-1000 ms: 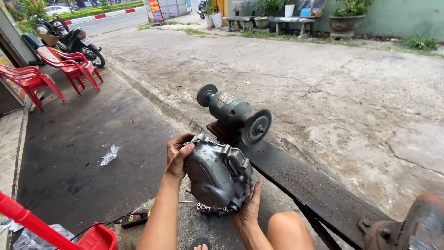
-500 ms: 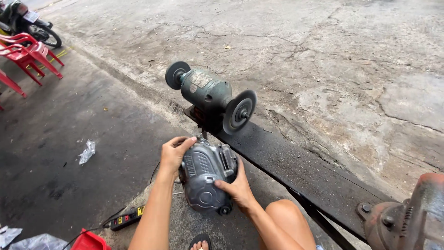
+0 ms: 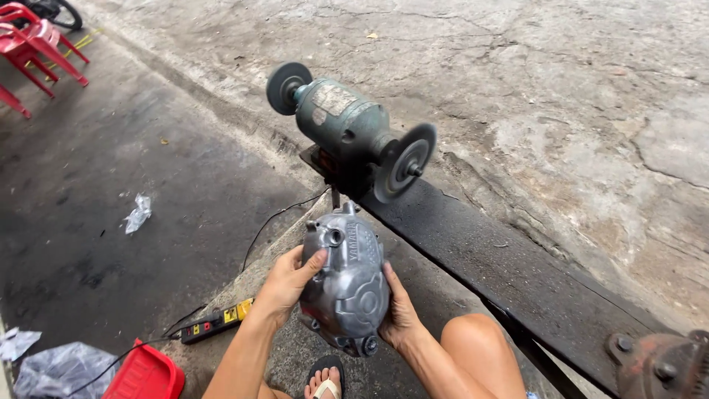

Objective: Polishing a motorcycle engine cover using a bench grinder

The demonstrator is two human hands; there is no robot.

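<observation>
Left hand [image 3: 284, 284]: grasping engine cover [image 3: 347, 284], thumb over rim.
Right hand [image 3: 399, 314]: gripping cover's right side.
Change: cover lowered, face upturned.
Far: bench grinder [image 3: 347, 125].

Soft even daylight, sharp, wide-angle edges

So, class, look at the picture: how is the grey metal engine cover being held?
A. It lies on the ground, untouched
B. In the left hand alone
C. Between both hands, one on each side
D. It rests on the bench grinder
C: the left hand grips one side of the engine cover and the right hand the other, in front of the bench grinder.
</observation>
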